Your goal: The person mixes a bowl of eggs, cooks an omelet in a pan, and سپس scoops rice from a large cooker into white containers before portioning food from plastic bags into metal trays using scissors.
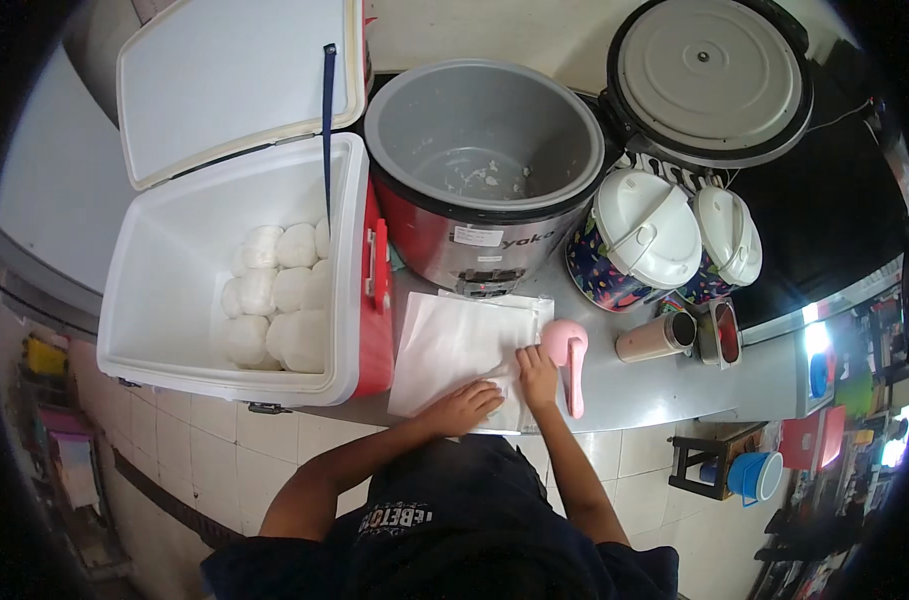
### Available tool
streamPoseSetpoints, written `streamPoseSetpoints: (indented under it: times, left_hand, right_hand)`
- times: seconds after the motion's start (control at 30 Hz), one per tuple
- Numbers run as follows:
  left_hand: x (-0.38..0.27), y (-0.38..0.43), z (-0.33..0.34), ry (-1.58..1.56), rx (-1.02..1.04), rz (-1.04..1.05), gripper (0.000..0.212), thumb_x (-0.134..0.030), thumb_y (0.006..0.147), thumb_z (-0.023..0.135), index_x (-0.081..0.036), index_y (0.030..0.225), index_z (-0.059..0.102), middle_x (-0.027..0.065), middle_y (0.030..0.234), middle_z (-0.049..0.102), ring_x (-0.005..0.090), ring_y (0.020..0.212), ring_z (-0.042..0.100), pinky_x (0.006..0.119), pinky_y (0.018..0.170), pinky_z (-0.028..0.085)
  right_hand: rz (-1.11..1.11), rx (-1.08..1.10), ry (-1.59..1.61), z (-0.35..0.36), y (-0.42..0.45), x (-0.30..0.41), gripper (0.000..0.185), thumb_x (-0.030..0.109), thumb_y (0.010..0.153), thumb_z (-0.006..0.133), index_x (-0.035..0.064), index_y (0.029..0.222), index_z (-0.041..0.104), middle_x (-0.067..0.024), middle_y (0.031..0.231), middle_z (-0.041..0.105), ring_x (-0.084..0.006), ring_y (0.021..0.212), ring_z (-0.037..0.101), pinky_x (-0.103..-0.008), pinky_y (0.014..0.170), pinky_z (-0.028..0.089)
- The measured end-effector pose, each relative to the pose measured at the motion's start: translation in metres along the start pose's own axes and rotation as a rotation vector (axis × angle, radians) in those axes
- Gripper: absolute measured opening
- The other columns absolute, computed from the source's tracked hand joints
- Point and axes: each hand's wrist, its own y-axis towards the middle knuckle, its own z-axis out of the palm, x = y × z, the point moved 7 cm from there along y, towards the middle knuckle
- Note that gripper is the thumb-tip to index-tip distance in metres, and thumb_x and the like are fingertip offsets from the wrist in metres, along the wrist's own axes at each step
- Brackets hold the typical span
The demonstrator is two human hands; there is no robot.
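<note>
A stack of white paper sheets lies on the steel counter in front of me, with clear plastic along its right side. My left hand rests on the stack's near part, fingers pointing right. Beside it, my right hand touches the right edge, fingers bent. A crumpled, pale, translucent fold shows between the hands; what lies under the fingers is hidden. Just right of my right hand is a pink plastic rice scoop, bowl upward. To the left, an open red-and-white cooler box holds several rounded white wrapped bundles.
Behind the paper stands a large rice cooker, its lid raised and rice bits inside. Two patterned lidded containers, a tumbler and a small metal tray stand at right. A stool and blue bucket are on the floor.
</note>
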Motion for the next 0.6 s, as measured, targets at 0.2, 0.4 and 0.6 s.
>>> streamPoseSetpoints:
  times: [0.2,0.4,0.6]
  left_hand:
    - [0.051,0.066,0.022,-0.156,0.12,-0.301,0.048,-0.041,0.081,0.062,-0.003,0.111,0.057,0.0159,0.107,0.055,0.0289,0.105,0.053,0.041,0.094,0.042]
    - [0.052,0.079,0.042,0.233,0.057,-0.342,0.024,-0.032,0.089,0.054,-0.011,0.091,0.064,0.0027,0.084,0.061,0.0188,0.092,0.059,0.032,0.083,0.048]
    - [0.038,0.079,0.025,0.09,0.065,-0.401,0.074,-0.053,0.085,0.053,-0.002,0.136,0.041,0.0165,0.143,0.038,0.0304,0.134,0.033,0.046,0.11,0.026]
  right_hand:
    - [0.322,-0.302,0.173,-0.035,-0.006,-0.02,0.016,-0.007,0.074,0.057,0.0041,0.086,0.059,-0.012,0.084,0.054,-0.0313,0.076,0.056,-0.0393,0.063,0.046]
    - [0.514,-0.329,0.379,-0.04,-0.061,-0.012,0.017,-0.01,0.074,0.055,0.0003,0.086,0.06,-0.013,0.082,0.054,-0.0257,0.072,0.056,-0.0325,0.06,0.046]
    - [0.651,-0.276,0.474,-0.041,-0.102,-0.005,0.014,-0.011,0.077,0.053,0.0008,0.083,0.056,-0.0101,0.084,0.052,-0.0211,0.073,0.055,-0.0265,0.055,0.047]
